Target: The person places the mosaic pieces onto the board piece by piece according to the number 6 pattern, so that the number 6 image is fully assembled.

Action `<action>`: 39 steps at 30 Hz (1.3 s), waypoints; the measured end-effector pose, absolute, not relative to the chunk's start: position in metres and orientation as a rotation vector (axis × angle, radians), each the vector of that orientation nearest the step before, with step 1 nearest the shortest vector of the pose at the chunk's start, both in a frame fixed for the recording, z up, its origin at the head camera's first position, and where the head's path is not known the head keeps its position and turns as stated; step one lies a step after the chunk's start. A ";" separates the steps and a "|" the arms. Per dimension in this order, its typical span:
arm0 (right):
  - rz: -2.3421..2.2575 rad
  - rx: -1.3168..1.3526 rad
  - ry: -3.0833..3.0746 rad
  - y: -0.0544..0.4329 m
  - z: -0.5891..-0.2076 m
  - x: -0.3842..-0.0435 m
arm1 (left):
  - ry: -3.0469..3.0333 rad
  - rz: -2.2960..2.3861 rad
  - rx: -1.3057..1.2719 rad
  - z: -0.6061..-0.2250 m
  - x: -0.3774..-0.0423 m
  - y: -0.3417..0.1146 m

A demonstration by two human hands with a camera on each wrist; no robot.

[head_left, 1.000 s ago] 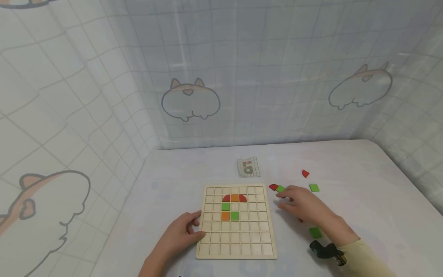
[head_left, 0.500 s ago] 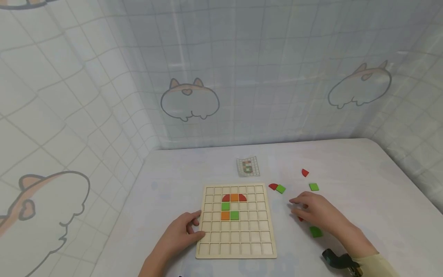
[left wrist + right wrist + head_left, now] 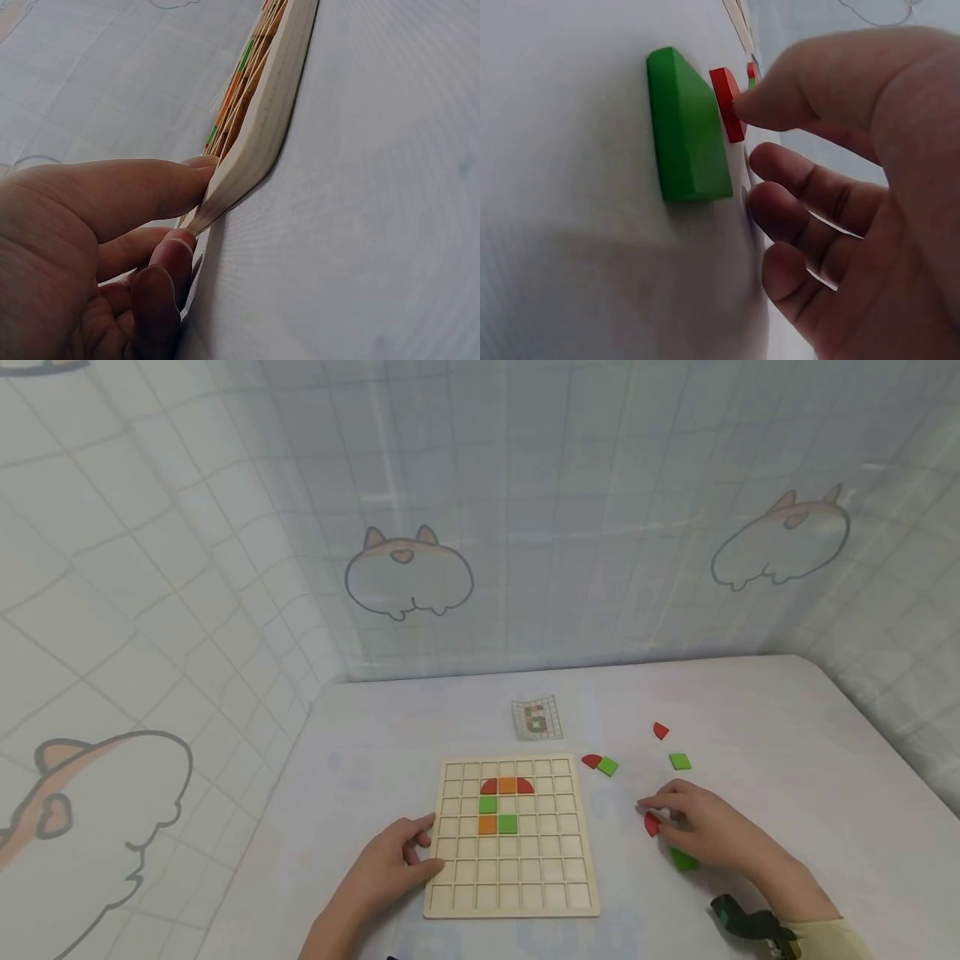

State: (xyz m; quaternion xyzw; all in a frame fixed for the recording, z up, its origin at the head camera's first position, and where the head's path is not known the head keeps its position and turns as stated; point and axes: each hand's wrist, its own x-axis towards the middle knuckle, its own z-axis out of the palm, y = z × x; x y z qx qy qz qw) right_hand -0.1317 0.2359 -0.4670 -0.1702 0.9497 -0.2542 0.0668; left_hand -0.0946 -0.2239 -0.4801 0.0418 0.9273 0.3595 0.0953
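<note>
A pale board (image 3: pixel 510 872), partly filled with red, orange and green tiles (image 3: pixel 507 824), is laid flat on the table (image 3: pixel 360 760), its long axis set front to back; its left edge is gripped by the left hand (image 3: pixel 393 858); right of it, a red quarter-round piece (image 3: pixel 651 823) is flanked by the right hand (image 3: pixel 701 822), thumb and fingers parted; beyond, a sheet (image 3: pixel 536 718) is printed with a coloured grid (details too small to tell)

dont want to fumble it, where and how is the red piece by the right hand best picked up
Probably pinch opposite edges of the red piece from above: it's thin and lies flat, and the green tile would crowd a low approach from near right.
</note>
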 end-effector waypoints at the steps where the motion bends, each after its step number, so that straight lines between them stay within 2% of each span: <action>1: -0.764 -0.514 2.852 0.236 -0.467 -0.132 | 2.752 1.062 0.123 -0.480 -0.095 -0.224; 6: -0.763 -0.533 2.831 0.238 -0.469 -0.132 | 2.753 1.057 0.117 -0.478 -0.095 -0.223; 20: -0.723 -0.372 2.892 0.230 -0.472 -0.135 | 2.764 1.051 0.127 -0.479 -0.095 -0.224; 32: -0.698 -0.634 2.957 0.233 -0.474 -0.130 | 2.742 1.069 0.098 -0.476 -0.094 -0.222; 39: -0.717 -0.553 2.949 0.230 -0.476 -0.131 | 2.749 1.068 0.113 -0.478 -0.094 -0.223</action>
